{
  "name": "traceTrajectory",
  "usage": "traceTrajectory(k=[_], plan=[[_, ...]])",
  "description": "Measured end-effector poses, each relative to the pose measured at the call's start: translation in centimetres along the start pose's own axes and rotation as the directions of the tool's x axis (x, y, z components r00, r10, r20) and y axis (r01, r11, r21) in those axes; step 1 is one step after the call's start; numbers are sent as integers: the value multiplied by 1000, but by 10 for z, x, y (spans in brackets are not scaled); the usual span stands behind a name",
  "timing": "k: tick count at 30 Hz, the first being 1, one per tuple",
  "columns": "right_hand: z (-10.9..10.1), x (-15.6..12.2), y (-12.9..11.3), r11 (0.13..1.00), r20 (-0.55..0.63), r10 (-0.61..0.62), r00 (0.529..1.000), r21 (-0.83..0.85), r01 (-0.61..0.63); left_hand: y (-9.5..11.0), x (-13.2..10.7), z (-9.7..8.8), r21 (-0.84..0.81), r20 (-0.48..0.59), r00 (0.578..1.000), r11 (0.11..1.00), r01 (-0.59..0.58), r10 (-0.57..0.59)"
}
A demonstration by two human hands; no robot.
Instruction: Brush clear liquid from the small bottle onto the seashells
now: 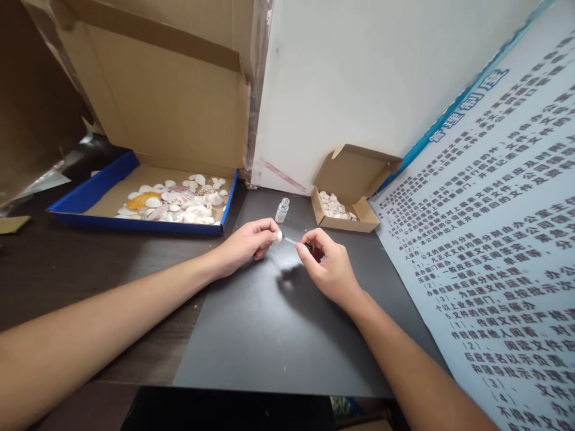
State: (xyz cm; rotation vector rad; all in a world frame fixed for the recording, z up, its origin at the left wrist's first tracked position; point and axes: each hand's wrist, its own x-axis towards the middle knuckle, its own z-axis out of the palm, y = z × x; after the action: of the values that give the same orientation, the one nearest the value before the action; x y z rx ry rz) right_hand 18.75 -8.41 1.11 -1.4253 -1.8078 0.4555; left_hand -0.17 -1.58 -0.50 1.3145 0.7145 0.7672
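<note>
My left hand (251, 244) pinches a small white shell (279, 236) between thumb and fingertips. Opposite it, my right hand (327, 263) grips a small applicator brush (290, 240) by its dark cap, mostly hidden in the fingers. The brush's thin pale stem points left, its dark tip at or very near the shell; contact is too small to tell. Just beyond the hands stands a small clear glass bottle (282, 211) with a printed label, upright and with no cap on. Both hands are held above a dark grey mat (251, 335).
A blue-edged cardboard box (135, 224) with a raised lid holds many shells (188, 200) at the left. At the back right, a small open carton (350, 222) contains more white shells (332, 206). A white panel (359, 78) and a printed poster (494, 239) border the table.
</note>
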Motion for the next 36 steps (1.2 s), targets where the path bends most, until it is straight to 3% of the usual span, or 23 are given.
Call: traceTrajectory(k=[7, 20, 26, 33, 36], plan=[[-1, -2, -1, 998, -16, -42, 999, 54, 42, 0, 0, 0, 7, -3, 1000, 1000, 9, -9], [-1, -2, -1, 999, -32, -14, 999, 35, 15, 4, 0, 0, -55, 16, 995, 994, 96, -95], [1, -2, 0, 996, 45, -26, 999, 83, 22, 5, -1, -1, -63, 33, 995, 994, 93, -91], [3, -2, 2, 978, -41, -68, 997, 192, 75, 3, 1, -2, -44, 50, 995, 995, 88, -86], [2, -2, 2, 988, -38, -55, 998, 145, 60, 2, 1, -3, -41, 50, 995, 995, 91, -89]])
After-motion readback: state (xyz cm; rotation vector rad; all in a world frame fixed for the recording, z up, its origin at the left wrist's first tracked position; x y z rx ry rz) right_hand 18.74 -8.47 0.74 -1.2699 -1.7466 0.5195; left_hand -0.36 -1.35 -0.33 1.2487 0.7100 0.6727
